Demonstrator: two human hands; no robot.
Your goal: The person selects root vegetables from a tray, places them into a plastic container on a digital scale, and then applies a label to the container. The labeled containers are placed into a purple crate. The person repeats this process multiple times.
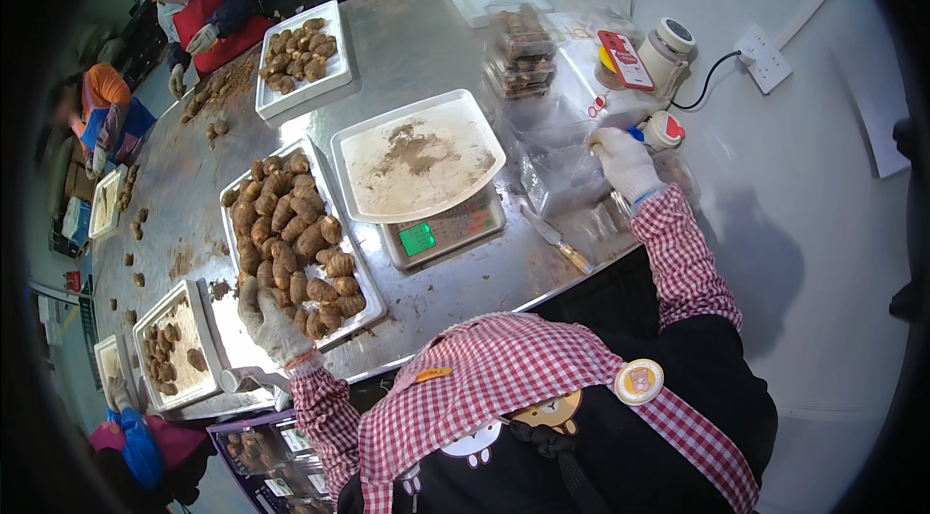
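My gloved left hand point(270, 321) rests at the near left edge of a white tray point(369, 287) heaped with brown taro corms point(294, 223); whether its fingers grip a corm cannot be told. On the right, my gloved right hand point(623, 161) is at the rim of clear plastic containers point(559, 176), its fingertips bent over them; their grip is unclear. Between the hands stands a digital scale point(454, 232) with a lit green display, its white pan point(418, 158) soiled with dirt and bearing no corms. A knife point(558, 241) with a wooden handle lies right of the scale.
Filled clear boxes point(519, 56) are stacked behind the containers, near a flask point(665, 52) and a red card point(625, 60). Another taro tray point(341, 78) stands farther back, a smaller one point(209, 369) at left. Co-workers point(211, 12) are along the far side. A crate point(240, 470) sits below the table.
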